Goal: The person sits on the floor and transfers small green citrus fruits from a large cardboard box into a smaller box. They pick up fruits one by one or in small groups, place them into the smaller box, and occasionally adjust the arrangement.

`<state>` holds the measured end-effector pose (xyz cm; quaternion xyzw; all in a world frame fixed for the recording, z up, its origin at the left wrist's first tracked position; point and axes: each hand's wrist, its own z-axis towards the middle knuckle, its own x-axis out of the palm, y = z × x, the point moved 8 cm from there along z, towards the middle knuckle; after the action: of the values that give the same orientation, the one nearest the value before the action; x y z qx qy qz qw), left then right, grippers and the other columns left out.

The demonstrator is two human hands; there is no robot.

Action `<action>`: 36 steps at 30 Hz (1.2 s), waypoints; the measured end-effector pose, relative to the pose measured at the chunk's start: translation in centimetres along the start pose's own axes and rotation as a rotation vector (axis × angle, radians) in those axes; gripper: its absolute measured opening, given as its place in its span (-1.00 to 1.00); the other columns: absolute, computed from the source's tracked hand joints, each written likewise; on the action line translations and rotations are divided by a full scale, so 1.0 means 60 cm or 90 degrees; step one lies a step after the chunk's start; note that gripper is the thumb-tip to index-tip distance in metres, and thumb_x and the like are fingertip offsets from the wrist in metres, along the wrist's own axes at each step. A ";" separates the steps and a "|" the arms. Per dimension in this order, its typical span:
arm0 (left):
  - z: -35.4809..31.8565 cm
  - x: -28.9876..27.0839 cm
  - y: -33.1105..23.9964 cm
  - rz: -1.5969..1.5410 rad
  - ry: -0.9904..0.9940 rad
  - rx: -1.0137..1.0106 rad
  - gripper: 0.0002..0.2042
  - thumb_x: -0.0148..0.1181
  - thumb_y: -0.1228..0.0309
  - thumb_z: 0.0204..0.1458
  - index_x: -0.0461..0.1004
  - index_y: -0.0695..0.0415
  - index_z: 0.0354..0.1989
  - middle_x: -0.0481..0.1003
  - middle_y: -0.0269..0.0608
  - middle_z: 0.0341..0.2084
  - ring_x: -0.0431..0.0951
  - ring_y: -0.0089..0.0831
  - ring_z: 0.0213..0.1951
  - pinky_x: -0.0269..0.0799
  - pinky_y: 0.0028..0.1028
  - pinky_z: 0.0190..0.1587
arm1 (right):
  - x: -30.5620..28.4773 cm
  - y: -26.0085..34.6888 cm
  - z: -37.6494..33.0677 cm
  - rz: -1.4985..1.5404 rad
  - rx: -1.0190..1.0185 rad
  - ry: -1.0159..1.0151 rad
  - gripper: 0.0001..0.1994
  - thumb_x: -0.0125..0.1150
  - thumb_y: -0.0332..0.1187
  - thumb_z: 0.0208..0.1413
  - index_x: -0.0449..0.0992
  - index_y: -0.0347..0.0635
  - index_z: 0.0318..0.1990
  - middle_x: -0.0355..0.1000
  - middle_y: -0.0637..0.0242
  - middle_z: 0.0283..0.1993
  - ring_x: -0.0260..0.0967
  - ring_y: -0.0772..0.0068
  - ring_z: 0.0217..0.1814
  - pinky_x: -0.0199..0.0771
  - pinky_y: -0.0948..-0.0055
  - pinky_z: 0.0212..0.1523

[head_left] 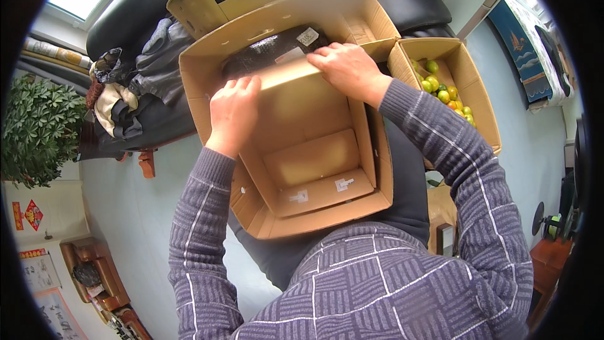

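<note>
A large open cardboard box [196, 91] stands in front of me, between my arms. A smaller open cardboard box [314, 160] sits inside it, with bits of clear tape on its near inner wall. My left hand [234, 110] is closed over the left part of the smaller box's far rim, fingers curled over the edge. On the right part of that rim, my right hand [352, 72] is closed too. Behind the rim, inside the large box, lies a shiny black package [251, 53] with pale labels; its lower part is hidden.
At right, a cardboard carton [484, 110] holds several round green and orange fruits [442, 91]. Another box [195, 9] stands behind, on a black sofa [119, 19]. Dark clothes [160, 66] lie at left, near a leafy plant [41, 126]. Blue-grey floor [145, 226] extends to both sides.
</note>
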<state>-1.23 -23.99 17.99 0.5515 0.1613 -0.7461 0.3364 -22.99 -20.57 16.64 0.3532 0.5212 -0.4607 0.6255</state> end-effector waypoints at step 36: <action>-0.003 0.046 0.063 -0.185 -0.101 -0.089 -0.31 0.54 0.13 0.15 0.50 0.14 0.43 0.55 0.02 0.31 0.53 0.04 0.33 0.48 -0.08 0.40 | 0.081 -0.034 0.080 0.067 0.004 0.179 -0.77 0.12 -0.48 0.29 0.65 -0.22 0.00 0.70 -0.05 -0.06 0.67 -0.20 0.07 0.67 -0.09 0.08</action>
<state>1.02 -27.50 15.84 0.4373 0.2637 -0.8148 0.2745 -23.17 -26.68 12.97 0.4434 0.5828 -0.3749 0.5685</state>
